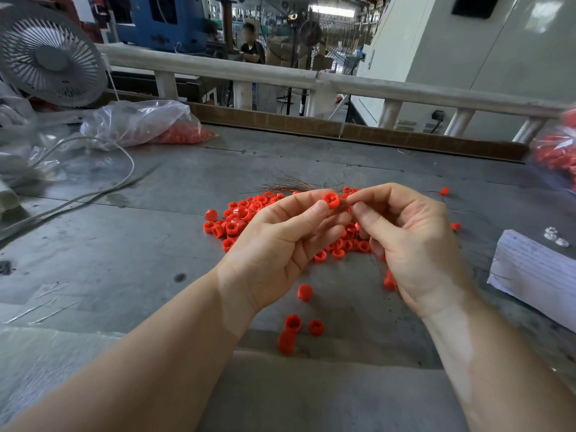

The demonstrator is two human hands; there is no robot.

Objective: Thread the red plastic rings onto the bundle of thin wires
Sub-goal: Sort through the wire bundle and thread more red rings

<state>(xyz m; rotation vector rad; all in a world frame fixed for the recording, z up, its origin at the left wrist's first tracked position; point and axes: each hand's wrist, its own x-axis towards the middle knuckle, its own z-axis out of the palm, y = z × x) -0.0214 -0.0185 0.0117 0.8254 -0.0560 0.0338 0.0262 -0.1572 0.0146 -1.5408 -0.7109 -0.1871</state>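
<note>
My left hand [280, 244] pinches one red plastic ring [331, 201] between thumb and forefinger, its opening turned toward me. My right hand [414, 241] pinches a thin wire [375, 260] right beside that ring; the wire runs down past the palm, and red rings [389, 280] hang on it under the wrist. A pile of loose red rings [237, 219] lies on the grey table [124, 260] behind my hands. A bundle of thin coppery wires [290, 183] lies at the pile's far edge. Three rings [293, 324] lie near me.
A clear bag of red rings [184, 132] lies at the back left beside a white fan [51, 54] and a white cable [93, 194]. Another bag of red rings [558, 154] sits at the right edge. A sheet of paper [536, 269] lies on the right.
</note>
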